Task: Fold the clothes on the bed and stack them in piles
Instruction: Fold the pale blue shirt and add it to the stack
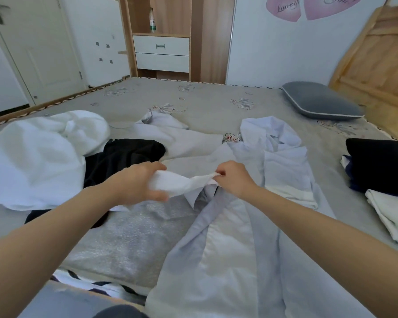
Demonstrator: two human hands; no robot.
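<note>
white cloth stretched between hands — left hand, right hand

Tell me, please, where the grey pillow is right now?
In the head view, the grey pillow lies at the bed's far right corner, beside the leaning wooden board, beyond the pale blue shirt.

White door, wooden wardrobe, pink heart wall stickers
</note>
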